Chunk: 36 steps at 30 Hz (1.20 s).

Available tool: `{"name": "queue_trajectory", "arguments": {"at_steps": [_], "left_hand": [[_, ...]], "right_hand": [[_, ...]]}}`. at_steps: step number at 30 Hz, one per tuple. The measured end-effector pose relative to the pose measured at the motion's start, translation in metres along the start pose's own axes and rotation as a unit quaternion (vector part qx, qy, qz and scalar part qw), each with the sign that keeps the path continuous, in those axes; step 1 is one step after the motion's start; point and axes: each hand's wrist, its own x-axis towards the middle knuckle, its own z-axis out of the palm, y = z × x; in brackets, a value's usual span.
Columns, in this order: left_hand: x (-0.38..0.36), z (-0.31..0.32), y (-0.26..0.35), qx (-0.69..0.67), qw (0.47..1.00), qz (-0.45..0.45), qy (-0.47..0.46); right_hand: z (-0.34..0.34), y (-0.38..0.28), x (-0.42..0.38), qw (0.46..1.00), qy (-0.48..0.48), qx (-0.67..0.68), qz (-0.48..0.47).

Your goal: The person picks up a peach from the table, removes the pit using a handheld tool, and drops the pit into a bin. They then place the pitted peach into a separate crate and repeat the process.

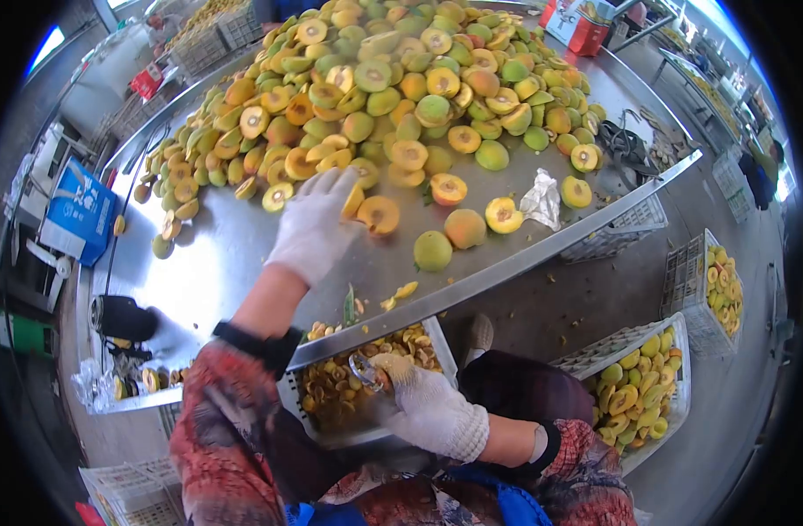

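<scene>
My left hand [314,223], in a white glove, reaches over the metal table to the near edge of a heap of peaches [358,127], many cut in halves. Its fingers are stretched out against a peach half [352,202], beside another cut half [379,216] that shows a dark hollow. My right hand [432,408], also gloved, is closed around a small metal pitting tool [365,372] with a curved, looped end. That tool is over a crate [445,346] holding brownish pits and scraps. The tool's handle is hidden in the glove.
The steel table [507,272] has a raised front edge. On it are crumpled white paper [542,200], dark straps [625,145] and a black cylinder [123,317]. At right, a crate [682,351] holds peach halves; a blue box [77,210] is at left.
</scene>
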Motion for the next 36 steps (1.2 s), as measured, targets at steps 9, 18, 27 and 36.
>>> {"name": "queue_trajectory", "arguments": {"at_steps": [9, 18, 27, 36], "left_hand": [[0.036, 0.046, 0.03, 0.204, 0.95, 0.099, -0.216], [-0.052, -0.007, 0.03, -0.62, 0.73, -0.288, -0.022], [-0.14, -0.024, 0.085, -0.759, 0.569, -0.301, 0.097], [-0.17, -0.004, 0.077, -0.808, 0.402, -0.393, 0.176]], "right_hand": [[-0.023, 0.001, 0.004, 0.996, -0.026, 0.067, 0.057], [-0.014, 0.011, 0.002, 0.994, 0.05, 0.089, 0.038], [0.009, 0.013, -0.001, 0.998, 0.042, -0.028, -0.03], [0.028, 0.021, -0.001, 0.995, -0.019, -0.087, -0.044]]}}
